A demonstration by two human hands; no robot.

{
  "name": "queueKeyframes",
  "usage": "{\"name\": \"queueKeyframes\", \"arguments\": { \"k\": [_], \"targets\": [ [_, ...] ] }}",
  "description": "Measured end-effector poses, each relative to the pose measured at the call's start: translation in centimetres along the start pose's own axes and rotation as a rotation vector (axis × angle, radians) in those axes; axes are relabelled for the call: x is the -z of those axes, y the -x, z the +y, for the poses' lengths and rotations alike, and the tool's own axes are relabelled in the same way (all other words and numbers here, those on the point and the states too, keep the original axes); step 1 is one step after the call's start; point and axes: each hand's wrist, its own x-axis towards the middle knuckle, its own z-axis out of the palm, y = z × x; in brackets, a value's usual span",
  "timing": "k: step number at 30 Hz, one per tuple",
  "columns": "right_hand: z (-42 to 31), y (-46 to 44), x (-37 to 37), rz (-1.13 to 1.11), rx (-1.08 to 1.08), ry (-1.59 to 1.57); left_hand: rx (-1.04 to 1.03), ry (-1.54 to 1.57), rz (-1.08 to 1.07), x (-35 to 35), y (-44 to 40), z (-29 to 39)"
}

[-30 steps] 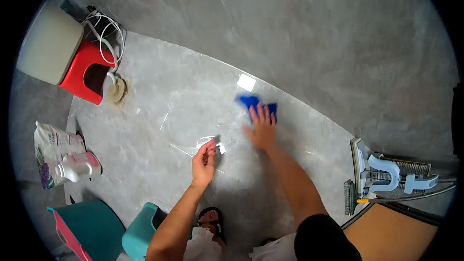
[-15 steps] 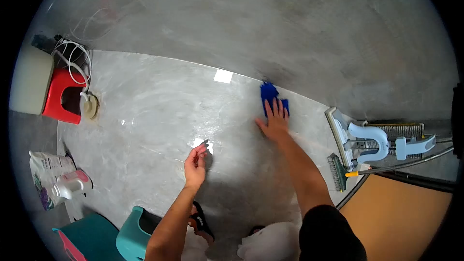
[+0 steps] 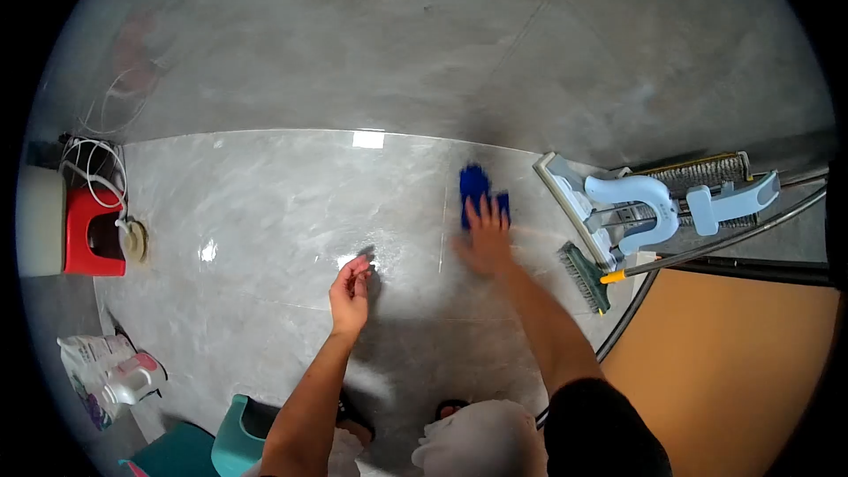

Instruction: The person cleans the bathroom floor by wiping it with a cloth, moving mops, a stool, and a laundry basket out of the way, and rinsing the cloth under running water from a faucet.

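Note:
A bright blue cloth (image 3: 474, 183) lies on the wet grey floor, a short way in front of the wall. My right hand (image 3: 484, 243) is on its near end, palm down, with the fingers stretched out and spread; motion blurs it slightly. To the left, my left hand (image 3: 350, 293) hovers over the floor with its fingers curled together. Whether those fingers pinch something small cannot be made out. The grey floor (image 3: 256, 221) shines with wet reflections around both hands.
At right, a light blue squeegee mop (image 3: 640, 203) and a green-headed brush (image 3: 585, 276) lean by an orange-brown panel (image 3: 733, 362). Left stand a red stool (image 3: 79, 234), a drain fitting (image 3: 134, 241), a white bottle (image 3: 134, 380) and a teal stool (image 3: 231, 442).
My right hand has drawn the blue cloth back from the foot of the wall. My left hand stays curled at nearly the same place. The camera view has turned somewhat.

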Motion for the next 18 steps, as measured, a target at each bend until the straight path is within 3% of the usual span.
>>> {"name": "queueKeyframes", "arguments": {
  "k": [2, 4, 8, 11, 13, 16, 18],
  "targets": [
    [-3.6, 9.1, -2.6, -0.187, 0.129, 0.152, 0.001, -0.032, -0.024, -0.8, 0.7, 0.3],
    [-5.2, 11.2, -2.3, -0.276, 0.329, 0.13, -0.027, -0.045, -0.069, -1.8, 2.0, -0.3],
    [-1.7, 4.6, -1.4, -0.133, 0.613, -0.128, -0.068, -0.044, -0.111, -3.3, 2.2, -2.6],
    [1.7, -5.3, 0.3, -0.039, 0.313, 0.03, -0.045, -0.056, -0.124, -4.1, 1.9, -3.6],
    [4.2, -6.9, 0.6, 0.037, 0.128, -0.001, -0.057, -0.074, -0.129, -4.9, 1.9, -3.2],
    [6.5, -2.1, -1.0, 0.126, -0.094, -0.114, -0.056, -0.081, -0.168, -6.0, 2.4, -0.8],
    [2.7, 6.4, -1.8, -0.056, -0.132, -0.071, -0.01, -0.052, -0.152, -6.8, 2.5, -0.6]
  ]
}}
